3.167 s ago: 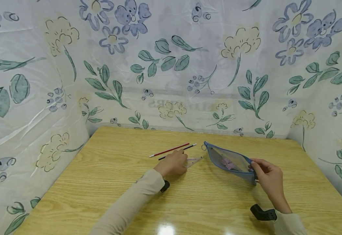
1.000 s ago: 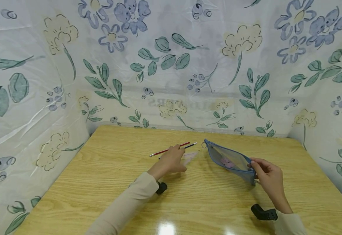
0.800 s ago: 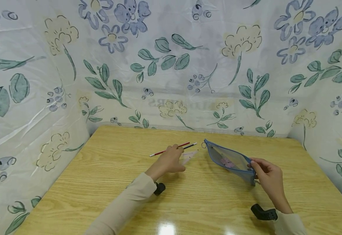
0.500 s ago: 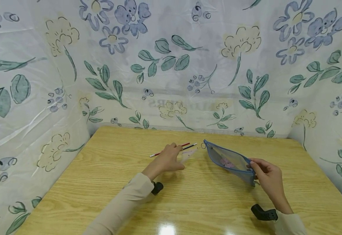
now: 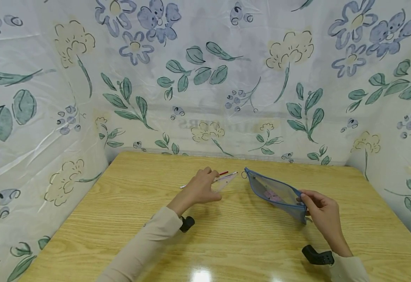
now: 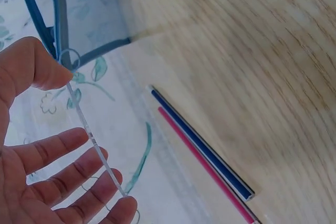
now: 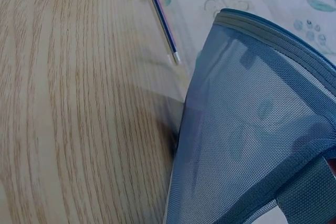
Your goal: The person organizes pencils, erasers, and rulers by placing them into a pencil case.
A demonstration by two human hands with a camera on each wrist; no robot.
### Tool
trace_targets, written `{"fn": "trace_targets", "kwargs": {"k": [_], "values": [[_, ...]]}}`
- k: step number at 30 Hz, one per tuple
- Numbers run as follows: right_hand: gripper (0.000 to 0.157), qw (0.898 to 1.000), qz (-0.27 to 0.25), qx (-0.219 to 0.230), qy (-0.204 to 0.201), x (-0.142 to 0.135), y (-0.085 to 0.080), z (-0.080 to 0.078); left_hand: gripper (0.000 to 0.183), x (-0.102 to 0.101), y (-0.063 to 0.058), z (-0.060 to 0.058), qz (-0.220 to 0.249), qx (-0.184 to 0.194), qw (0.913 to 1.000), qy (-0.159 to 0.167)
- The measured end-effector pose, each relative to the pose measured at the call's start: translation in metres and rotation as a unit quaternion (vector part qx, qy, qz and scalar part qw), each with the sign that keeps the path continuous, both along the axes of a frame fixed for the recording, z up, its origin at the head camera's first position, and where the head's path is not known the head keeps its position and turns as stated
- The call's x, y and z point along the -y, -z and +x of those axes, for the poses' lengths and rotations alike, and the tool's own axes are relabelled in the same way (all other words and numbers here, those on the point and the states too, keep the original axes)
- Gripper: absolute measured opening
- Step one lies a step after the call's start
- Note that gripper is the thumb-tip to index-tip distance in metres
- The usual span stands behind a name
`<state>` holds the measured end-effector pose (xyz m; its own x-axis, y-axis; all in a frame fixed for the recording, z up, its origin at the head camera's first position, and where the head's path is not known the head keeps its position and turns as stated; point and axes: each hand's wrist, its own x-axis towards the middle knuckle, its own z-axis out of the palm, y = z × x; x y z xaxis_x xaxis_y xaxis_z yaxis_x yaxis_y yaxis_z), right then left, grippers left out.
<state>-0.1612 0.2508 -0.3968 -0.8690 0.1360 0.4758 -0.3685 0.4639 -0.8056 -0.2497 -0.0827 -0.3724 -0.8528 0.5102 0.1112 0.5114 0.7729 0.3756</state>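
My left hand (image 5: 199, 187) holds a clear set square (image 5: 226, 181) by its edges, between the thumb and the fingertips. In the left wrist view the set square (image 6: 80, 109) appears edge-on as a thin strip. My right hand (image 5: 322, 213) grips the right end of a blue mesh zip pouch (image 5: 297, 212), whose mouth gapes upward. A pink item (image 5: 271, 195) shows inside the pouch; its kind is unclear. In the right wrist view the mesh side (image 7: 247, 114) fills much of the frame, and most of the right hand is hidden.
A red pencil (image 6: 202, 163) and a dark blue pencil (image 6: 202, 142) lie side by side on the wooden table (image 5: 138, 219), behind the left hand and partly covered by it in the head view. A flowered cloth (image 5: 205, 98) hangs behind and at both sides.
My left hand has taken hold of the set square, lifted it and shifted slightly left and away from me, now covering more of the pencils. The right hand and pouch stay nearly still.
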Motion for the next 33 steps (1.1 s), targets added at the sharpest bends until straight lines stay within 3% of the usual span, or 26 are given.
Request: {"fn": "trace_targets", "kwargs": {"k": [5, 8, 18, 33], "values": [[0.018, 1.000, 0.002, 0.010, 0.008, -0.011, 0.019, -0.012, 0.057, -0.002, -0.002, 0.002, 0.004, -0.004, 1.0000, 0.004], [0.020, 1.000, -0.004, 0.015, 0.005, -0.012, 0.022, -0.012, 0.056, -0.004, -0.004, 0.004, 0.001, -0.008, 0.9999, 0.012], [0.019, 1.000, 0.007, 0.019, 0.011, -0.013, 0.023, -0.014, 0.055, -0.012, -0.013, 0.009, 0.000, -0.004, 0.9989, 0.048], [0.020, 1.000, 0.003, 0.023, 0.014, -0.013, 0.024, -0.013, 0.053, -0.025, -0.017, 0.010, -0.004, -0.016, 0.9942, 0.106]]}}
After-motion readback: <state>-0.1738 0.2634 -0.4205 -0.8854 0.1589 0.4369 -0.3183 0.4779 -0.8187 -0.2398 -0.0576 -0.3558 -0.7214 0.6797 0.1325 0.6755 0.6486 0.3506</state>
